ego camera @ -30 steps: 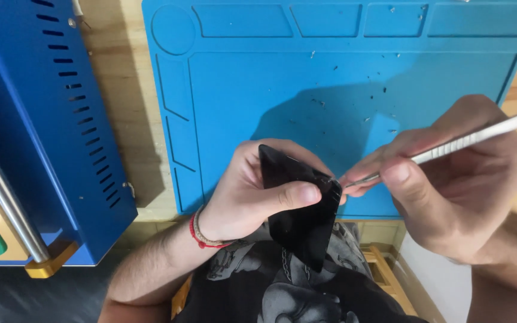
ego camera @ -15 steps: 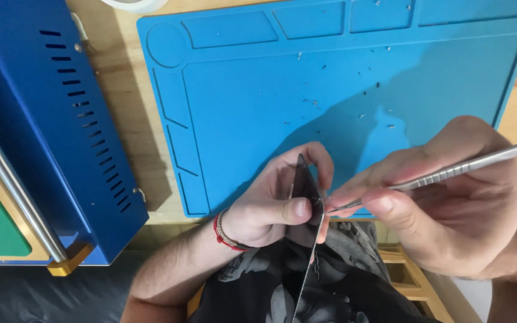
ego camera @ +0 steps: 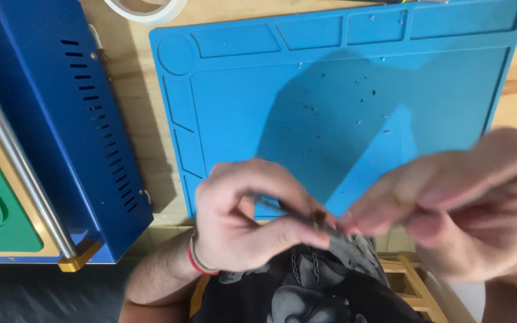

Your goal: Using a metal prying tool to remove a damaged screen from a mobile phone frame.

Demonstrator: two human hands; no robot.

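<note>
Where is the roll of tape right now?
In the head view the tape roll sits at the top edge, on the wooden table between the blue machine and the blue mat.

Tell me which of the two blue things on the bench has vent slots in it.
The blue metal machine at the left, with rows of dark slots. The blue mat is flat, with moulded compartments and no slots.

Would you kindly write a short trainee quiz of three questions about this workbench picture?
1. True or false: the left hand wears a red wristband.
2. Which lies beneath both hands: A) a blue work mat, B) a green towel, C) a metal tray?
3. Fill in: the blue machine stands to the ____ of the mat.

Key: 1 true; 2 A; 3 left. The right hand is motion-blurred, so its grip is unclear.
</note>
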